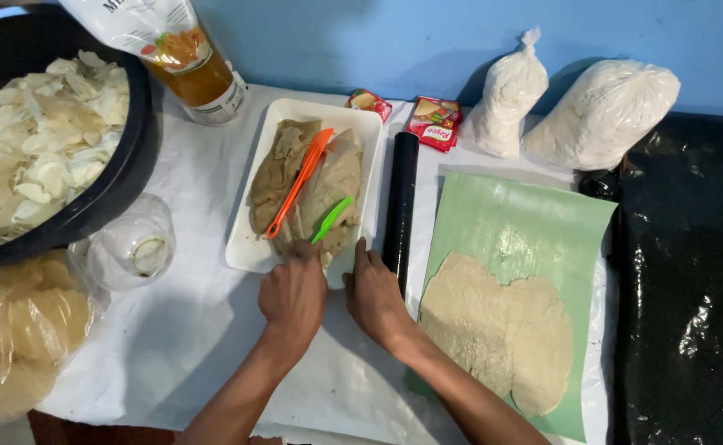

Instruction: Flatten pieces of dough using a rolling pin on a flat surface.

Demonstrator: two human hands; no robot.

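I am resting both hands, left (293,294) and right (375,297), fingers loosely closed, on the near edge of the white tray (256,247) mid-table, pinching at its dough (328,185). One flattened dough sheet (501,325) is already lying on the green sheet (526,218); most dough is still waiting.

A white rectangular plastic tray (246,247) lies lengthwise on the white-covered table, its near edge just at the person's fingertips. It holds a folded heap of tan-brown dough sheets (332,177), limp and creased, piled along the tray's middle and right side. A long orange plastic spatula (299,181) rests diagonally on the dough, blade end toward the far right corner, handle end pointing near-left. A shorter bright green plastic scraper (332,218) lies tilted beside it, toward the near right edge.
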